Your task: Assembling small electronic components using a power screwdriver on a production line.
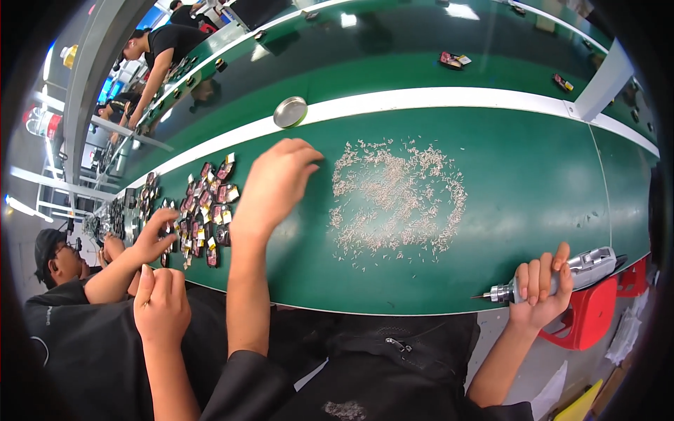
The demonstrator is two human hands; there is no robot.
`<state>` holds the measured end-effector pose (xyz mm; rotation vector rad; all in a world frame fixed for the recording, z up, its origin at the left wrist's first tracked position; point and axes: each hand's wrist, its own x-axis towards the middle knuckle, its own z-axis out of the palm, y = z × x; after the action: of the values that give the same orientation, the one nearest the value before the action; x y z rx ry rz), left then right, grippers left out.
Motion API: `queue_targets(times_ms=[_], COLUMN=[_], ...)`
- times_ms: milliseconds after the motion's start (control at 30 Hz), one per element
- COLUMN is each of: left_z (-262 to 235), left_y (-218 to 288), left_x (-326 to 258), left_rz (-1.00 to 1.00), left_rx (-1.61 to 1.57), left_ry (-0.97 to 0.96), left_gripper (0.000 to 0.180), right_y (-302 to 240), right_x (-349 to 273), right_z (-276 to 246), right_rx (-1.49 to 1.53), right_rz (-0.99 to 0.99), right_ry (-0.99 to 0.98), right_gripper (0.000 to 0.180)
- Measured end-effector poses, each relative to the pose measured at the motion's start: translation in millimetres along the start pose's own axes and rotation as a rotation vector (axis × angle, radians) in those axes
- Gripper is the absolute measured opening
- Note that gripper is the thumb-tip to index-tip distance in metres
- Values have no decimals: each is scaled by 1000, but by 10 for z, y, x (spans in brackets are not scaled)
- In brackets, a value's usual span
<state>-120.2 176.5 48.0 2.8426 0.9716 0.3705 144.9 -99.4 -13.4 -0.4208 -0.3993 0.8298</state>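
Observation:
My right hand [539, 286], at the front right edge of the green table, is wrapped round a grey electric screwdriver [588, 268]. Its thin bit points left. Over the table's left part, my left hand [277, 179] is raised with loosely bent fingers whose tips are apart; nothing shows in them. Just to its right lies a wide scatter of small silvery screws [393, 182]. Left of my forearm sit several small black devices [203, 203] with pink and yellow-white labels. A round metal lid or shallow dish [290, 112] rests by the white rail beyond my left hand.
At my left a co-worker's hand [156, 235] reaches among the devices; another hand [161, 309] rises nearby. Behind the white rail [421, 99] runs a green conveyor carrying a few devices [453, 60]. A metal post [609, 81] stands far right, a red stool [588, 319] below the edge.

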Motion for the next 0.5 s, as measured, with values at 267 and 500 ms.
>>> queue_targets(times_ms=[267,500], left_z=[190,228], left_y=[115,128], left_x=[85,84], left_rz=[87,120], left_rx=[37,47], left_ry=[80,113], left_gripper=[12,7], right_y=[4,3], right_x=[-5,-33], right_z=[20,10], right_rx=[18,45], right_rz=[9,18], right_ry=[-15,-10], right_gripper=[12,11])
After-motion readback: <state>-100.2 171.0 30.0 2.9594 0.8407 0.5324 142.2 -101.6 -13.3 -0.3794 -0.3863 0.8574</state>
